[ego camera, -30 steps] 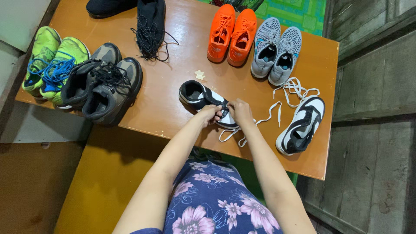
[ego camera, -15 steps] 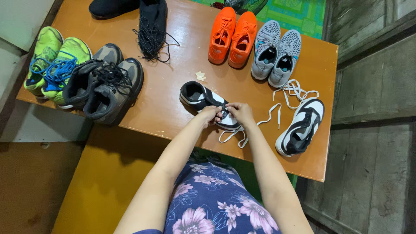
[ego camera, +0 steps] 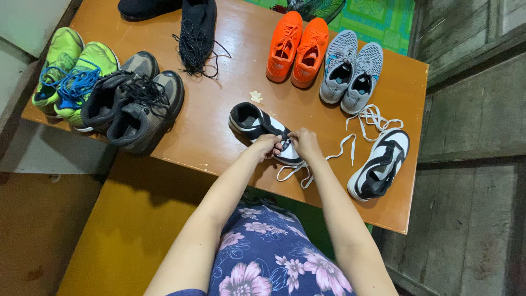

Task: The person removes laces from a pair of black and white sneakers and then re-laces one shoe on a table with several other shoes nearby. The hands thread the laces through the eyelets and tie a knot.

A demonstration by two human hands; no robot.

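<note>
**Black-and-white sneaker getting its lace worked, mid-frame**

Black-and-white sneaker (ego camera: pixel 257 125) sits at the centre of the frame, on the near part of the orange-brown wooden surface (ego camera: pixel 230 71) that fills most of the upper half. Going down in size: a grey-brown pair (ego camera: pixel 134 104) sits left of centre, a lime-green pair with blue laces (ego camera: pixel 68 71) is at far left, an orange pair (ego camera: pixel 298 49) and a grey mesh pair (ego camera: pixel 350 74) are along the top right. The matching second sneaker (ego camera: pixel 381 164) lies at right, near the edge, apart from the first. Both hands meet over the sneaker's toe end: left hand (ego camera: pixel 267 146) and right hand (ego camera: pixel 306 143), fingers pinched shut on the white lace (ego camera: pixel 290 172), whose loose ends trail toward the near edge.
</note>
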